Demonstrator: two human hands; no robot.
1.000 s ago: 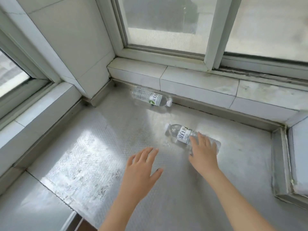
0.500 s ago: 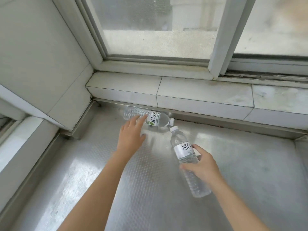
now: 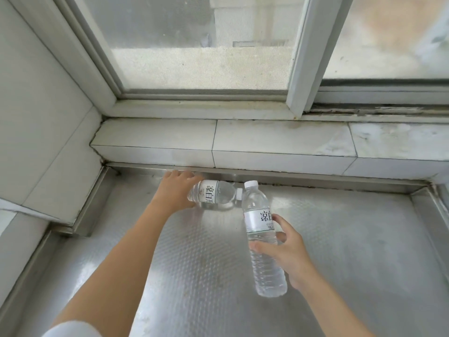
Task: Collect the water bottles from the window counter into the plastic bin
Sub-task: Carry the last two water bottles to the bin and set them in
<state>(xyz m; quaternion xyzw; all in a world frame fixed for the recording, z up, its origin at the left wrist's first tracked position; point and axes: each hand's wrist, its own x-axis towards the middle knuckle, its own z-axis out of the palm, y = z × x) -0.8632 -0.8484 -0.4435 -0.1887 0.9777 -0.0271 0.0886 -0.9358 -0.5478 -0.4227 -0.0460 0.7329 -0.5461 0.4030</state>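
One water bottle is gripped upright by the right hand; a second bottle, lying sideways over the metal counter, is held by the left hand.

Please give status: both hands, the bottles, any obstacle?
Right hand grips clear plastic water bottle, lifted. Left hand grips second clear bottle, lying on metal counter. Plastic bin not in view. No obstacle seen.

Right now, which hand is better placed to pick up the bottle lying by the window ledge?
The left hand. It already reaches the base end of the lying bottle near the tiled ledge, while the right hand is occupied gripping the other bottle with its cap up.
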